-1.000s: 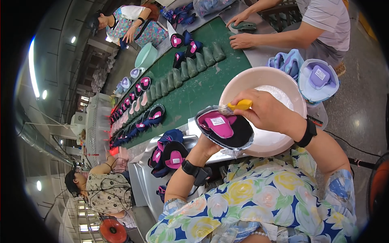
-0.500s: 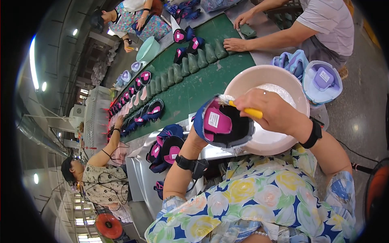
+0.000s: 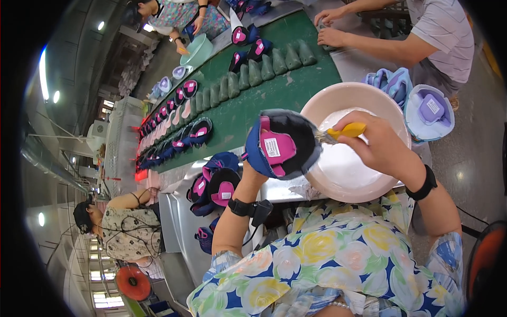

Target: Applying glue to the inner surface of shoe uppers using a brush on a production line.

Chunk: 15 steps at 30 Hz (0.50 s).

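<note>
A navy shoe upper with a pink patch and a white label is held up by my left hand, whose fingers are mostly hidden behind it. My right hand grips a brush by its yellow handle. The brush's bristles meet the right-hand edge of the upper. Below the brush stands a wide pale-pink basin with white liquid inside. More navy and pink uppers lie heaped left of my left forearm.
A green conveyor belt carries rows of grey-green shoe lasts and navy uppers. Light-blue and lilac uppers sit right of the basin. Co-workers are at the far right, far left and near left. An orange fan stands at the right.
The brush has moved right and slightly down, from the upper's top edge to its right edge. The upper has turned in my left hand. The near-left co-worker's arm has drawn back from the belt.
</note>
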Available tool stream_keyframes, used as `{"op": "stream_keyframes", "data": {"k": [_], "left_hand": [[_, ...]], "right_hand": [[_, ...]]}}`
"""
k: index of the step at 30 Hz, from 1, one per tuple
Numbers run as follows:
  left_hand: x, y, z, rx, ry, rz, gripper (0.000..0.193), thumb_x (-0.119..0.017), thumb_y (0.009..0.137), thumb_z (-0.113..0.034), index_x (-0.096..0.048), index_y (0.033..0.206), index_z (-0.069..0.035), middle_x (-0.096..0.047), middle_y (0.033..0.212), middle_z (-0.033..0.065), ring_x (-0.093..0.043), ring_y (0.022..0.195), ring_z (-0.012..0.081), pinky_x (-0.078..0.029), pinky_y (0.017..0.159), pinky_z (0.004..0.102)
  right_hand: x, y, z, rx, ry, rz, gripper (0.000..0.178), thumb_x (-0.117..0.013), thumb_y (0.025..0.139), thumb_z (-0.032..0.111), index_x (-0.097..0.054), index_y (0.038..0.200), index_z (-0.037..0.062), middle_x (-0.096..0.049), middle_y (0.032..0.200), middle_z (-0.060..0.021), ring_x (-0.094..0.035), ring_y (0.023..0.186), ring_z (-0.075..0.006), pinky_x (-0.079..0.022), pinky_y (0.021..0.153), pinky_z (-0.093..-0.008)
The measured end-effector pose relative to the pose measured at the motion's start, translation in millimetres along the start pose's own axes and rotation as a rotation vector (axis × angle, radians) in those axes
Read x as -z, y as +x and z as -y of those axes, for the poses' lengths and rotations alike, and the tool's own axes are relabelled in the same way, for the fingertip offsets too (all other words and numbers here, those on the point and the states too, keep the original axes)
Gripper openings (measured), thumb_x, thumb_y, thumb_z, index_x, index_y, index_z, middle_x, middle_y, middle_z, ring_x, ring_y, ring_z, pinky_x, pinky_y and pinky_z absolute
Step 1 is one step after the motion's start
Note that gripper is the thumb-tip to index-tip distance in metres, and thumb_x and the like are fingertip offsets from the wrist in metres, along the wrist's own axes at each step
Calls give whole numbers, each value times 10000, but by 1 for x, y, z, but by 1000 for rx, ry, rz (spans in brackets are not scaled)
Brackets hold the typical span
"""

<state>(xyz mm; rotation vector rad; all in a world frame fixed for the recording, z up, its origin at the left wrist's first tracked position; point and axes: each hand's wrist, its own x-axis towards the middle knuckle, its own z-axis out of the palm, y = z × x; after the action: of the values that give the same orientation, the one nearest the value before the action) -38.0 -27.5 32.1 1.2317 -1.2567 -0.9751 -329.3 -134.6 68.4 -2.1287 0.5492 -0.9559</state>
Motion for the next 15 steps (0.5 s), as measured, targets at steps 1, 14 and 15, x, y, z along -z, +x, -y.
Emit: {"op": "stream_keyframes", "data": {"k": [1,14,15], "left_hand": [[4,-4,5,-63,83,-74,661,-731,839,-116,-412,1416,-50,-588,1296,110,-610,1166,217,-511,1013,378],[96,13,45,-105,415,-307,374,-555,953,-109,-462,1315,-86,-599,1059,110,-643,935,220,-552,745,349],[119,13,49,224,-134,-273,321,-545,957,-97,-478,1270,-85,-612,992,105,-653,836,214,-547,671,345]], "right_hand": [[-2,-1,4,2,8,12,238,-718,837,78,-632,1058,58,-684,1005,-124,-658,896,-306,-507,771,-360],[-17,5,-2,-255,109,-123,122,-642,876,-13,-644,998,-11,-662,986,-117,-652,931,-232,-491,845,-311],[-13,0,-3,-318,190,-158,133,-627,885,-19,-632,1018,-13,-656,1005,-111,-645,945,-215,-491,850,-307]]}}
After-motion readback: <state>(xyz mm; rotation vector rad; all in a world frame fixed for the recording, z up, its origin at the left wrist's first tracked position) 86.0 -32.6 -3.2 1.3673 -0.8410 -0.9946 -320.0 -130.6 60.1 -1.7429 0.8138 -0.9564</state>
